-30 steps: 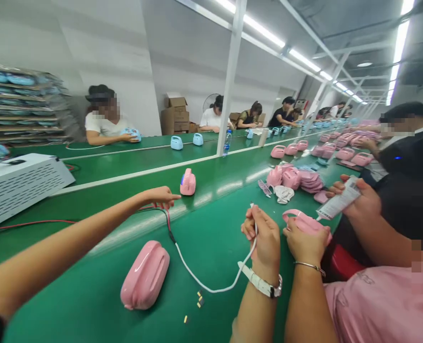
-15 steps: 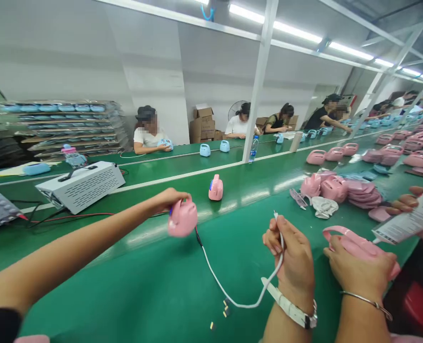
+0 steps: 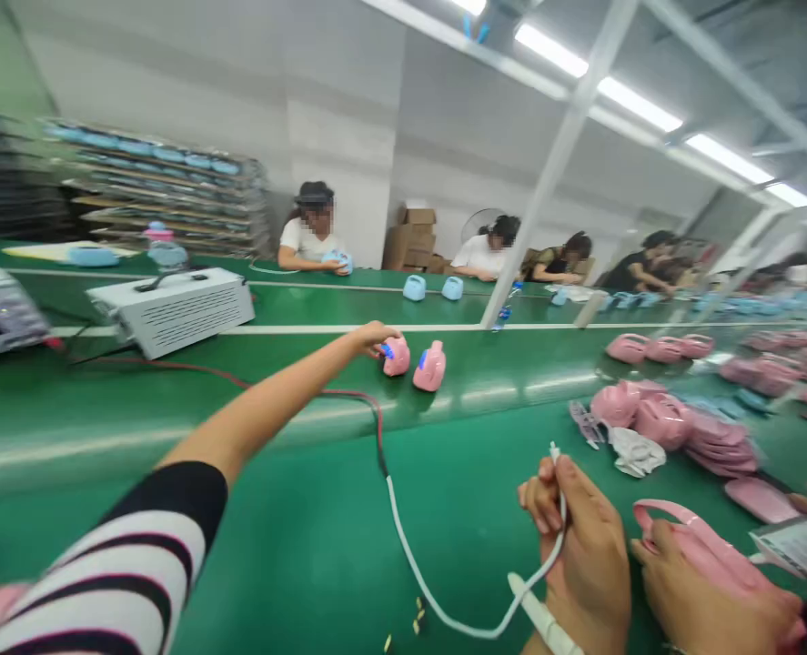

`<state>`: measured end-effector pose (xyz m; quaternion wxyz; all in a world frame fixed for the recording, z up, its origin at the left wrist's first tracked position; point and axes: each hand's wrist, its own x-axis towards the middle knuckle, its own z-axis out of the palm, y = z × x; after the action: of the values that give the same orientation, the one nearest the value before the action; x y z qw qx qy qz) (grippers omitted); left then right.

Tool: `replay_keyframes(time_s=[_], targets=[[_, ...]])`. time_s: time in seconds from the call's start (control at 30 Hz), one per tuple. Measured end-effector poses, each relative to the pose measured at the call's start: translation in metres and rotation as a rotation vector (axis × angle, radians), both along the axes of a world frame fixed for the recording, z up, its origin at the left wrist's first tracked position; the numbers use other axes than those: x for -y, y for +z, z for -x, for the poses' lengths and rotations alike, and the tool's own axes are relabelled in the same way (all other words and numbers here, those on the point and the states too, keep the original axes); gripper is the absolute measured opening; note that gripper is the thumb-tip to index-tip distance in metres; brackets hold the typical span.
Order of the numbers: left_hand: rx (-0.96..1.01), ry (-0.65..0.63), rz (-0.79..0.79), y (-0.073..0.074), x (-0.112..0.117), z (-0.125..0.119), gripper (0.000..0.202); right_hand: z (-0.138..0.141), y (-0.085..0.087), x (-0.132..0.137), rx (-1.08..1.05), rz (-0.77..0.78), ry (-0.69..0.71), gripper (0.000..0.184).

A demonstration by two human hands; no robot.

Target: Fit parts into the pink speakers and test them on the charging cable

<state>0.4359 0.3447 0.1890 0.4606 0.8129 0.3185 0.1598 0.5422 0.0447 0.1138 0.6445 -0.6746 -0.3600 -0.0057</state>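
My left hand [image 3: 376, 338] reaches out over the far strip of the bench, fingers closed at the top of a small pink handled case [image 3: 397, 357] with a blue patch on its side. Just to its right stands a second pink handled case [image 3: 430, 367], upright. Close to me, my right hand [image 3: 577, 523] pinches the tip end of a white cable [image 3: 409, 555], bare end pointing up. The cable loops across the green mat and joins a red-and-black lead [image 3: 379, 428]. Several small pale pieces [image 3: 418, 615] lie on the mat below the cable.
A co-worker's hands at right hold a pink case [image 3: 717, 555] and a white tube [image 3: 789, 546]. Pink shells [image 3: 662, 418] and a crumpled white cloth [image 3: 636, 452] lie beyond. A grey metal box [image 3: 177, 309] stands at left. Co-workers sit opposite.
My left hand has carried the pink case away from me, beside the other case on the far strip. My right hand still holds the cable. The view has tilted and shifted.
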Motion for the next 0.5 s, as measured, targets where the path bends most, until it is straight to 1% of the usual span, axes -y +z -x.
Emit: replay_keyframes(time_s=[0.07, 0.13, 0.17, 0.2, 0.23, 0.27, 0.3, 0.33, 0.37, 0.4, 0.43, 0.5], targets=[[-0.08, 0.036, 0.024, 0.017, 0.02, 0.053, 0.032, 0.015, 0.011, -0.005, -0.22, -0.1, 0.136, 0.045], [-0.158, 0.095, 0.052, 0.03, 0.05, 0.122, 0.025, 0.029, 0.021, -0.008, -0.389, -0.175, 0.252, 0.042], [-0.19, 0.137, 0.048, 0.034, 0.07, 0.159, 0.025, 0.037, 0.026, -0.011, -0.411, -0.162, 0.305, 0.04], [-0.222, 0.187, 0.015, 0.035, 0.091, 0.196, 0.027, 0.048, 0.029, -0.016, -0.379, -0.107, 0.37, 0.037], [-0.251, 0.259, -0.048, 0.032, 0.115, 0.232, 0.032, 0.063, 0.031, -0.023, -0.318, -0.025, 0.449, 0.035], [-0.279, 0.362, -0.092, 0.026, 0.138, 0.266, 0.039, 0.082, 0.03, -0.031, -0.24, 0.067, 0.548, 0.034], [-0.29, 0.492, -0.108, 0.016, 0.159, 0.296, 0.049, 0.105, 0.027, -0.039, -0.151, 0.16, 0.671, 0.035], [-0.287, 0.63, -0.072, 0.003, 0.177, 0.322, 0.06, 0.133, 0.021, -0.047, -0.061, 0.246, 0.804, 0.037], [-0.298, 0.717, -0.029, -0.012, 0.191, 0.345, 0.07, 0.162, 0.013, -0.056, 0.021, 0.311, 0.95, 0.037], [-0.305, 0.773, 0.007, -0.028, 0.2, 0.362, 0.077, 0.192, 0.004, -0.064, 0.087, 0.364, 1.101, 0.037], [-0.304, 0.799, 0.044, -0.044, 0.205, 0.376, 0.08, 0.22, -0.007, -0.072, 0.112, 0.408, 1.179, 0.034], [-0.274, 0.777, 0.108, -0.073, 0.204, 0.391, 0.074, 0.266, -0.031, -0.087, 0.14, 0.486, 1.241, 0.03]])
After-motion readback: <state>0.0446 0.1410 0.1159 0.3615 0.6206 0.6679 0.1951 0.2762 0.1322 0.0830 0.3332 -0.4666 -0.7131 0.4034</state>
